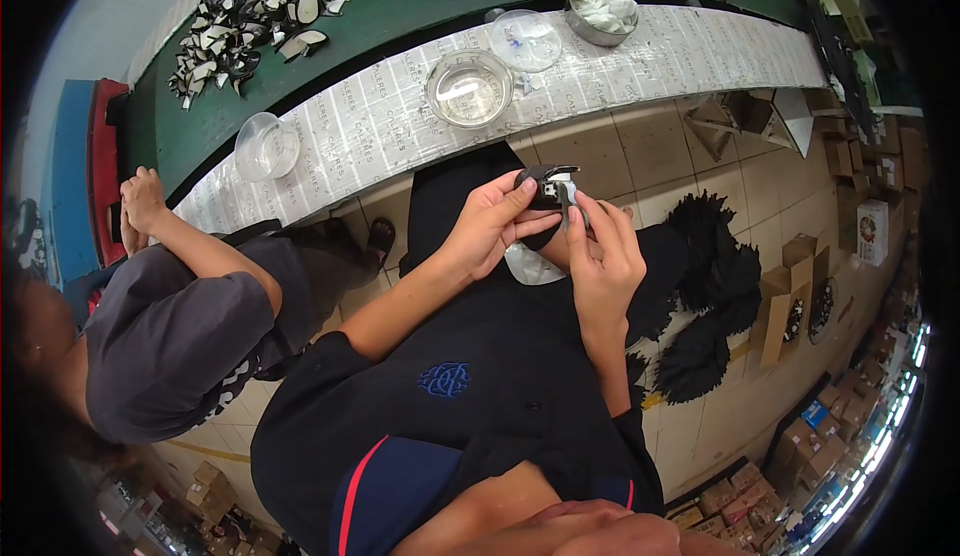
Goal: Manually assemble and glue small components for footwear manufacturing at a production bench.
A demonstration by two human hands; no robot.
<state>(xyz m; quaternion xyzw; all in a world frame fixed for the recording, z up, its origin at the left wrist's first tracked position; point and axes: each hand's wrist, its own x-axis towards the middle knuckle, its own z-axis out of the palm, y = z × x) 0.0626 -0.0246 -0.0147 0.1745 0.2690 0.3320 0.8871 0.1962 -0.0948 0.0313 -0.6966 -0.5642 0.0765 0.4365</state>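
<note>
Above my lap, my left hand (pixel 490 224) is closed round a small curved black piece (pixel 541 184) with a glossy outside and a pale inner side. It looks like a cut part in leather or a similar sheet. My right hand (pixel 605 256) meets it from the right, thumb and fingers pinched together at a thin greyish strip (pixel 567 199) by the pale edge. Whether the strip belongs to the black piece I cannot tell. Below the hands, a whitish translucent sheet or dish (pixel 534 265) shows on my lap.
On the paper-covered bench edge (pixel 370 116) stand clear plastic tubs (pixel 268 146), a round clear dish (pixel 469 89), a lid (pixel 526 40) and a tin of white wads (pixel 601 11). Black-and-cream pieces (pixel 258 26) lie heaped behind. A co-worker (pixel 190 341) is at left; black fringed bundles (pixel 705 296) lie right.
</note>
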